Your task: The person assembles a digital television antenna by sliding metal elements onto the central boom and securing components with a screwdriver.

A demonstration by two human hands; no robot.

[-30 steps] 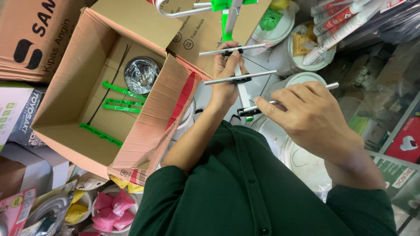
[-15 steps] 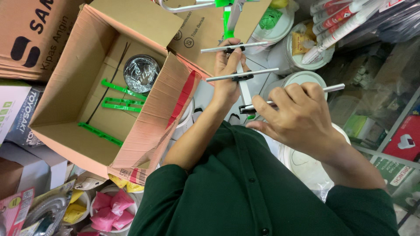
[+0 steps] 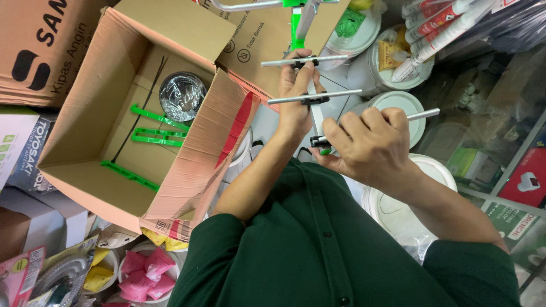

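My left hand [image 3: 296, 96] is wrapped around the grey boom of a TV antenna [image 3: 311, 108], between two of its silver cross rods. My right hand [image 3: 369, 148] is clamped on the lowest rod [image 3: 424, 114], right where it meets a black clip on the boom, so the hands sit close together. The antenna is held up in front of my chest, above white lidded buckets [image 3: 398, 105]. Left of it, an open cardboard box [image 3: 91, 170] holds green plastic parts [image 3: 151, 136] and a shiny reflector [image 3: 182, 94].
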